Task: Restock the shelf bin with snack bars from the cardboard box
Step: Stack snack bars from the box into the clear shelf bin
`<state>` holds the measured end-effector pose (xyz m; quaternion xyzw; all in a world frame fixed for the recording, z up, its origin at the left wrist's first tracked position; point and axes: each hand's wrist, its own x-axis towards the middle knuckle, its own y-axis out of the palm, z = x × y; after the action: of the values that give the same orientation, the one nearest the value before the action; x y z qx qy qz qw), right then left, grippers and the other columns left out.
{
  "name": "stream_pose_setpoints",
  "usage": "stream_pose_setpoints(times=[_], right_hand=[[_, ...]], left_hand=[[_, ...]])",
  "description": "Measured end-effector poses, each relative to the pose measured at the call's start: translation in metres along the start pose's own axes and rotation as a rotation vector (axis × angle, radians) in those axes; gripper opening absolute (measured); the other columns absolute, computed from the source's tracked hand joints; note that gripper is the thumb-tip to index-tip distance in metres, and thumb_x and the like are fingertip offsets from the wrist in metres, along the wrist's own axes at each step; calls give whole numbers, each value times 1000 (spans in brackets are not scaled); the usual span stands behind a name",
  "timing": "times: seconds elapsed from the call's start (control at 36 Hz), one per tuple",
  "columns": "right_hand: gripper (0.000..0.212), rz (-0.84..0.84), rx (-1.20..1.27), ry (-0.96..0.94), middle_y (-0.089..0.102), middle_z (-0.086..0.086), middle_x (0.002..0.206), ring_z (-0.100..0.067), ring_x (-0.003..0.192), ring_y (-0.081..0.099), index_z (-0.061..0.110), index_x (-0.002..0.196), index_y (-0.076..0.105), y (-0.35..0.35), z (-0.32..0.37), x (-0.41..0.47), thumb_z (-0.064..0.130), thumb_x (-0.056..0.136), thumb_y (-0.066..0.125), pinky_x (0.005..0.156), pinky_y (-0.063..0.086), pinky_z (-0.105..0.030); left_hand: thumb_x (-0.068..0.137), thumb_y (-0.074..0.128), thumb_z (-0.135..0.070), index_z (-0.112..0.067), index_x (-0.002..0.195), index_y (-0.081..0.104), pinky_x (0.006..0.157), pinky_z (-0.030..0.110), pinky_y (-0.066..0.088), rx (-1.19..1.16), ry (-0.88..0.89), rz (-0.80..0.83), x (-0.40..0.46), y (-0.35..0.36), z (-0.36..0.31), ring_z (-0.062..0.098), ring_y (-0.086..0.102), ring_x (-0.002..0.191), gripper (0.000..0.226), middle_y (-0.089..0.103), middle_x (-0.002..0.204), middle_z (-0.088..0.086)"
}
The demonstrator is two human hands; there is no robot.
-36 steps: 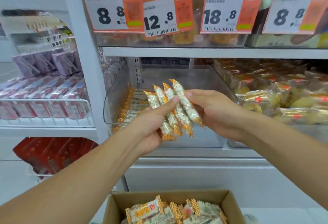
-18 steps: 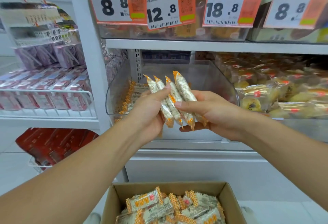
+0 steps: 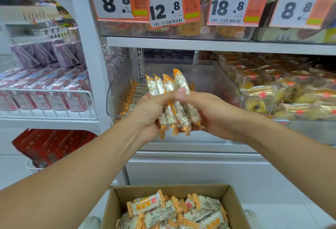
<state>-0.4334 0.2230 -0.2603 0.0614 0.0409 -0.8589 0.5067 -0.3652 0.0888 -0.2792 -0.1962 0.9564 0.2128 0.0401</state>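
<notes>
Both hands hold one bundle of several snack bars in clear wrappers with orange checked ends, standing nearly upright in front of the clear shelf bin. My left hand grips the bundle from the left, its thumb laid across the front. My right hand grips it from the right and below. A row of the same bars lies along the bin's left side. The open cardboard box at the bottom holds many more bars.
Orange price tags hang on the bins of the shelf above. Right of the clear bin lie yellow wrapped pastries. A white upright post separates wire racks of pink and purple packs on the left.
The hands have closed tighter together around the bundle, and my right thumb now meets my left thumb across its front. The bars stand more upright than before.
</notes>
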Motion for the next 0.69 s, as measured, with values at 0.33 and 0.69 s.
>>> stream_pose_setpoints(times=[0.33, 0.69], right_hand=[[50, 237, 498, 68, 63, -11, 136, -22, 117, 65, 9, 134, 63, -14, -7, -1, 40, 97, 48, 103, 52, -37], [50, 306, 446, -23, 75, -6, 105, -20, 95, 73, 17, 105, 79, -10, -4, 5, 40, 62, 89, 92, 58, -42]], left_hand=[[70, 76, -60, -12, 117, 67, 83, 55, 58, 169, 217, 45, -8, 2, -3, 43, 71, 99, 68, 75, 104, 18], [98, 27, -47, -27, 117, 52, 77, -2, 39, 590, 546, 90, -10, -7, -2, -24, 57, 90, 37, 61, 106, -19]])
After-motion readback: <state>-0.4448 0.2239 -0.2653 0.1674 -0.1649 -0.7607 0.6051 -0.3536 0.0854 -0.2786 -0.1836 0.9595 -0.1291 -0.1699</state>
